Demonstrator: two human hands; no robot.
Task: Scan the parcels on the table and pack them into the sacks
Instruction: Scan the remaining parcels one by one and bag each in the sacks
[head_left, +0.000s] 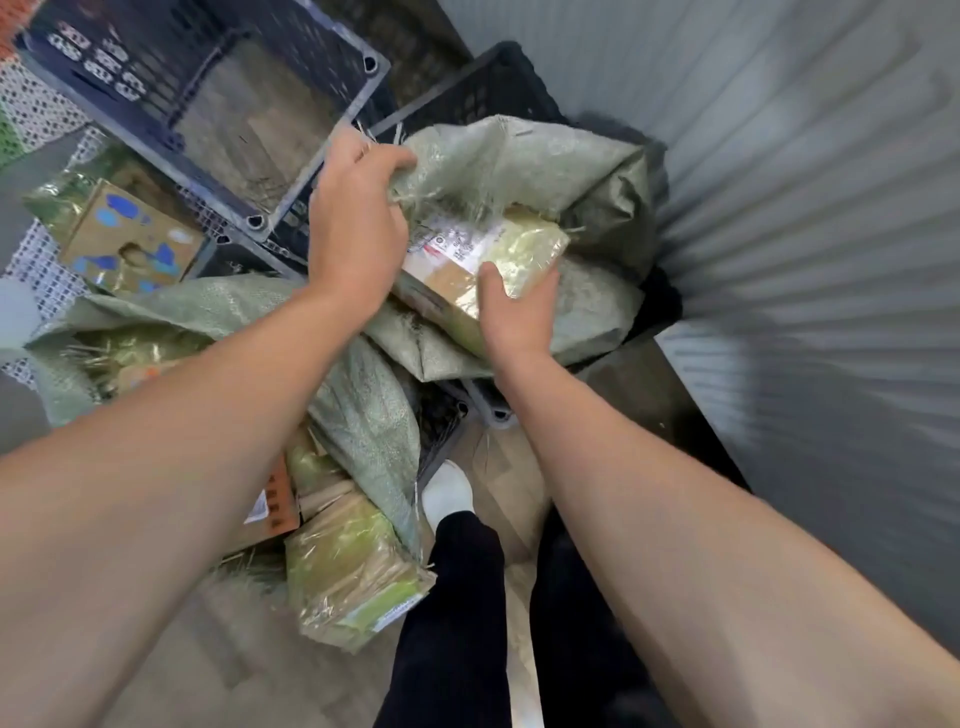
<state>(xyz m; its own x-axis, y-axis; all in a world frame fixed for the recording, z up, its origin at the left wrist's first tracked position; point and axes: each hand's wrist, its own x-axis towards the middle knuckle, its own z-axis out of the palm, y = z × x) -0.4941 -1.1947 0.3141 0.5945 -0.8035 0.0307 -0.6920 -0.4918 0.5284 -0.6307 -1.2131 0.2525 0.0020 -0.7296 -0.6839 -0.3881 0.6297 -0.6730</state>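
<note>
Beside a ribbed grey wall (789, 218), the left hand (356, 228) curls its fingers round the frayed rim of a green woven sack (524, 161) while the right hand (514, 312) clasps a tape-wrapped cardboard parcel (467, 270) at its mouth, liable to snag if that rim sags.

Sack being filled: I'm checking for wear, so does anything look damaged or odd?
Yes. The green woven sack is frayed at its mouth: loose strands stick out where the left hand grips it, beside the parcel that the right hand holds.
</note>
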